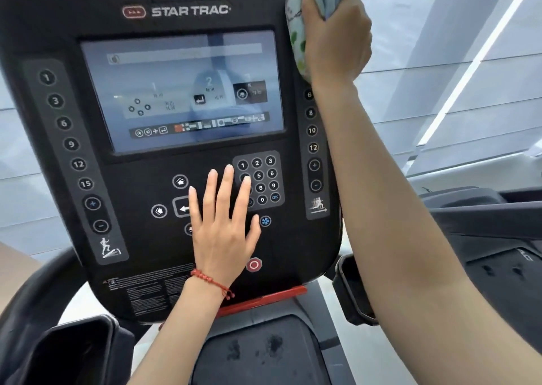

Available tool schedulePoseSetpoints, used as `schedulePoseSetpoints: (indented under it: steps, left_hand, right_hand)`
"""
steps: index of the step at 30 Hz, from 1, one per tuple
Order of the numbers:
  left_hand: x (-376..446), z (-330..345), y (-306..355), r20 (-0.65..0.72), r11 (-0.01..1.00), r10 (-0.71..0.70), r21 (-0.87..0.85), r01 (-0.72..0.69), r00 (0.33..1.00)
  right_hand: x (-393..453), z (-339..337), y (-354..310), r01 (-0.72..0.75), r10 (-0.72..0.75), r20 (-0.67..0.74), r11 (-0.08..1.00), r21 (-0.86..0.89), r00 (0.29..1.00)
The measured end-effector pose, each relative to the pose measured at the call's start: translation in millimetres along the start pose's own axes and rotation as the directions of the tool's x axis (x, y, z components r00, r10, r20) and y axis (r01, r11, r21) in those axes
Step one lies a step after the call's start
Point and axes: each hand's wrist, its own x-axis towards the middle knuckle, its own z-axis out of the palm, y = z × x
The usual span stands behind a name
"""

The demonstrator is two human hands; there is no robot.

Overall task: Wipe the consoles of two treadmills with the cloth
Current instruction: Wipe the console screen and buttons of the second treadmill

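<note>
The right hand (334, 41) has its fingers bunched tight around the cloth (296, 32), pressing it on the console (146, 267) at its upper right corner. The unwiped face runs down and left from there, screen (181, 91) first. The left hand (223, 223) lies flat, fingers spread, over the keypad (262, 176) near the bottom edge, so I'd say it's bracing but also blocking that patch.

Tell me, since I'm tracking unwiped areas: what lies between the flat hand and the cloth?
In the head view, the touchscreen lies between the left hand and cloth.
</note>
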Motion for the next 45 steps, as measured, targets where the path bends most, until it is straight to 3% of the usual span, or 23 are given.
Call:
schedulePoseSetpoints:
  steps: [26, 30, 36, 45]
  left_hand:
    - [-1.6, 0.0, -0.8, -0.001, 1.0, -0.005, 0.001, 0.005, 1.0]
    - [-1.1, -3.2, -0.8, 0.028, 1.0, 0.0, 0.002, 0.0, 1.0]
    - [-6.8, -11.6, -0.7, 0.084, 0.999, 0.009, -0.041, -0.005, 0.996]
    - [-21.2, -25.9, 4.4, 0.114, 0.976, 0.111, -0.2, -0.086, 0.987]
  right_hand:
    - [-161.5, -42.9, 69.3, -0.036, 0.035, 0.042, 0.999, 0.019, 0.998]
    - [-180.5, -56.5, 76.7, -0.167, 0.162, 0.138, 0.986, 0.026, 0.977]
    - [-184.3, -77.2, 77.9, -0.422, 0.384, 0.3, 0.904, 0.071, 0.873]
    - [-220.8, -115.0, 72.1, -0.592, 0.552, 0.256, 0.799, 0.111, 0.794]
